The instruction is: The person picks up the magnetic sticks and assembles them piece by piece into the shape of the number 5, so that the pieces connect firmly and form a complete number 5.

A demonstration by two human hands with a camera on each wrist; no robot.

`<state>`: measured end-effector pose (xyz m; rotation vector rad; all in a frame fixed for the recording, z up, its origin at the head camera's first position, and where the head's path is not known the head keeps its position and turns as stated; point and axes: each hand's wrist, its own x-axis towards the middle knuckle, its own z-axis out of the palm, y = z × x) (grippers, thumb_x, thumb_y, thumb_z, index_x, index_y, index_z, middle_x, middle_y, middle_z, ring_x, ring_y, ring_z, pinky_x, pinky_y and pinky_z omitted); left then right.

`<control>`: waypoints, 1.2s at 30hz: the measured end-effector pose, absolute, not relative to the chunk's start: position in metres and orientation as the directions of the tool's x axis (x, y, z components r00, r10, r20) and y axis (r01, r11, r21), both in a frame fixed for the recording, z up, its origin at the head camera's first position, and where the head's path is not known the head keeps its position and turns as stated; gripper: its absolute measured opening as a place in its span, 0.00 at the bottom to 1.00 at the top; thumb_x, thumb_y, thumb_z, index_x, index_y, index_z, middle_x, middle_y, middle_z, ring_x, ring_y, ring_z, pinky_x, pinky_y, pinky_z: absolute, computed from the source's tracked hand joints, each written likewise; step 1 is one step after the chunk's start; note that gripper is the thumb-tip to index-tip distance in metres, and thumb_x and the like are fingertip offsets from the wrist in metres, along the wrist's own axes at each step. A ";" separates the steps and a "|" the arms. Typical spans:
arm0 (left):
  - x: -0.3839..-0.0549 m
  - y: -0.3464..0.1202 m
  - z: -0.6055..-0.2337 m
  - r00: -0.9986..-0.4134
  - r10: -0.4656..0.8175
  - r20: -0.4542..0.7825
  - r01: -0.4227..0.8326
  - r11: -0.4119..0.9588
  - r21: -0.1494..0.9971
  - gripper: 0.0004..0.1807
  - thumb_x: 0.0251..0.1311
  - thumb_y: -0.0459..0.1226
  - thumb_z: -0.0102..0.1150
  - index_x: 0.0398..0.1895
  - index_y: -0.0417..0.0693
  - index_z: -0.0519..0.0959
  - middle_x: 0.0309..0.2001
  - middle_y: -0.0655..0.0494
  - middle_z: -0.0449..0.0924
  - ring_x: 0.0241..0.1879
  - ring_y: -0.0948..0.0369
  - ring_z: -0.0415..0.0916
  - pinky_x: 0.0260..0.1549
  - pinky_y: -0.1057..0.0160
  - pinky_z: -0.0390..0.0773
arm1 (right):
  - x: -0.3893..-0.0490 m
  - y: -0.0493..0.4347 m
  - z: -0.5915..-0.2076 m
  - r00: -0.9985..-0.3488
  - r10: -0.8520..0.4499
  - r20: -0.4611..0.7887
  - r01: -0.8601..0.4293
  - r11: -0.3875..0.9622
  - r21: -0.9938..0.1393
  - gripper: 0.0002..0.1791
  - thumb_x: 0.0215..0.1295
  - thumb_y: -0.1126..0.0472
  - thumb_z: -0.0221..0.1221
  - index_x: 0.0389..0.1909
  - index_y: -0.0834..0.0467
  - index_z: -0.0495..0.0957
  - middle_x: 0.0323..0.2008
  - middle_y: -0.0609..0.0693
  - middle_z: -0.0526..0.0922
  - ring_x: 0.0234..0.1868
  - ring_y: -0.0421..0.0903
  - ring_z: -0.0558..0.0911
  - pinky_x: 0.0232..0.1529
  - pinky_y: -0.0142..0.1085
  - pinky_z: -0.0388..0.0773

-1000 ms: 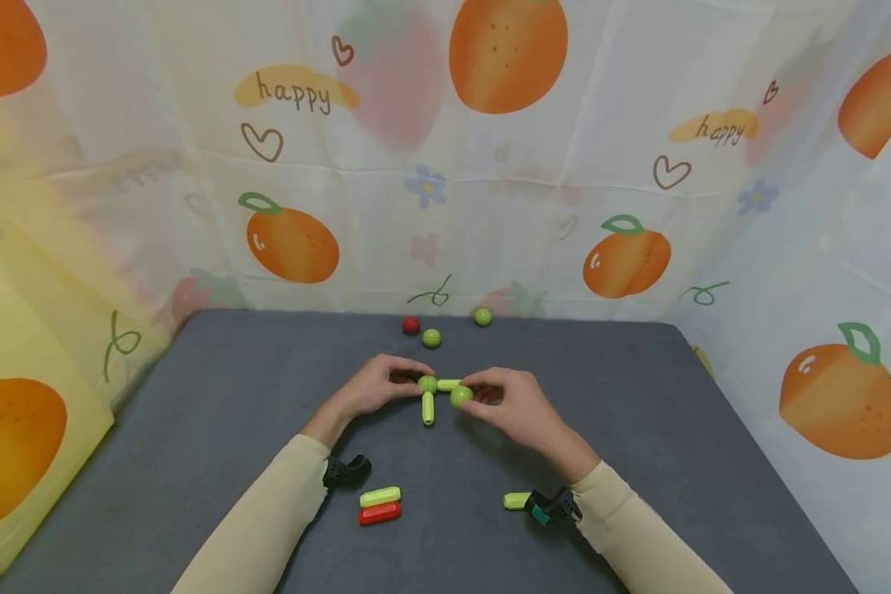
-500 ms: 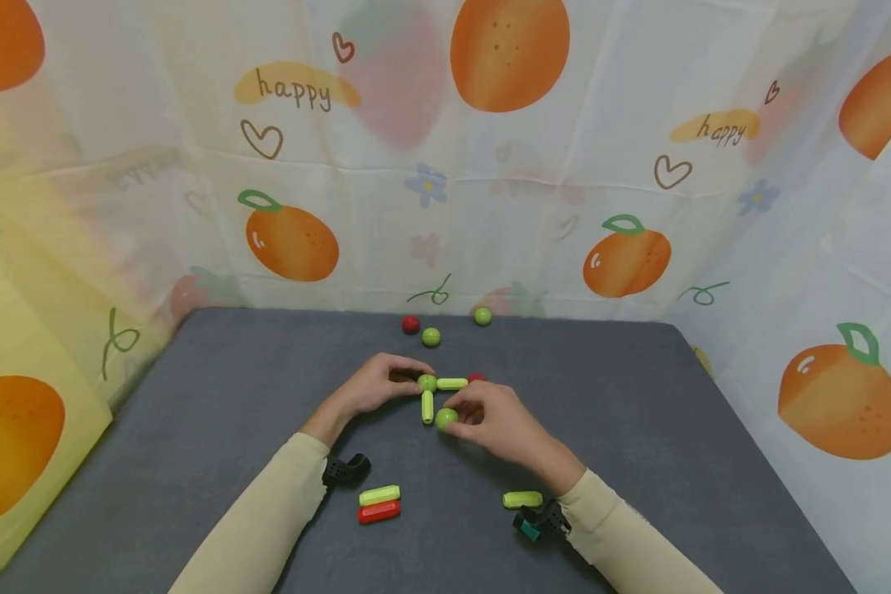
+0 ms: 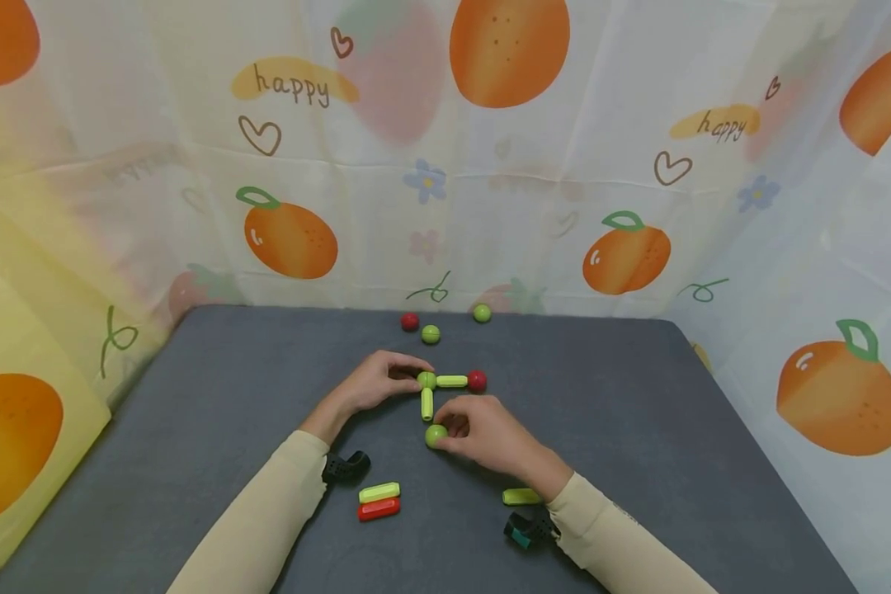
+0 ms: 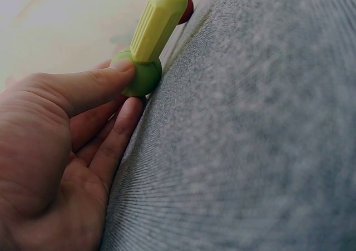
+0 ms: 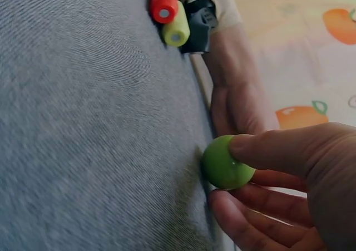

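Head view: a corner ball (image 3: 426,380), green, is pinched by the thumb and fingers of the left hand (image 3: 382,382) on the grey table (image 3: 624,388).
Side stick (image 3: 452,381): it is set to the right of the corner ball and capped by a red ball (image 3: 477,380).
Near stick (image 3: 426,405): it is pointed from the corner ball toward the person; its far end is left bare.
Loose ball (image 3: 436,436): also green, it is held between thumb and fingers by the right hand (image 3: 483,433), on the person's side of the corner ball, just past the near stick; a narrow gap seems to be left.
Handling: the loose ball is judged light, stiff, smooth and hard to damage, but easily rolled away.
Hold: it is best gripped across its widest part, the side facing the near stick kept uncovered.
Spare balls: beyond the corner ball, one dark red ball (image 3: 410,322) and two green ones are seen.
Spare sticks: nearer the person than the corner ball, a yellow stick (image 3: 379,492) and a red stick (image 3: 379,509) are laid together leftward, a lone stick (image 3: 521,497) rightward.
Containers: none is seen.
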<state>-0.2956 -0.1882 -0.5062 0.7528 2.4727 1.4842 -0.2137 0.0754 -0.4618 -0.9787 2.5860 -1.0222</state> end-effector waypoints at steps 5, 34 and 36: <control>-0.295 -0.188 -0.505 -0.858 0.500 0.117 0.338 0.379 0.862 0.16 0.72 0.34 0.71 0.61 0.48 0.89 0.56 0.56 0.89 0.54 0.58 0.85 0.56 0.53 0.82 | -0.211 0.070 -0.464 -0.753 -0.649 0.108 -0.544 0.523 -0.657 0.10 0.71 0.58 0.75 0.49 0.53 0.89 0.41 0.41 0.87 0.37 0.33 0.83 0.41 0.33 0.83; -0.293 -0.188 -0.504 -0.851 0.510 0.127 0.343 0.354 0.870 0.16 0.71 0.32 0.72 0.60 0.47 0.90 0.55 0.55 0.89 0.52 0.58 0.85 0.54 0.57 0.83 | -0.213 0.060 -0.467 -0.760 -0.634 0.144 -0.567 0.537 -0.625 0.11 0.72 0.57 0.74 0.52 0.51 0.91 0.42 0.40 0.88 0.39 0.33 0.84 0.43 0.33 0.84; -0.294 -0.188 -0.504 -0.848 0.513 0.135 0.350 0.350 0.869 0.16 0.71 0.32 0.72 0.60 0.46 0.90 0.55 0.53 0.89 0.52 0.57 0.86 0.54 0.56 0.83 | -0.214 0.061 -0.466 -0.760 -0.635 0.143 -0.565 0.536 -0.627 0.11 0.72 0.57 0.74 0.52 0.51 0.91 0.42 0.40 0.88 0.39 0.33 0.84 0.43 0.33 0.84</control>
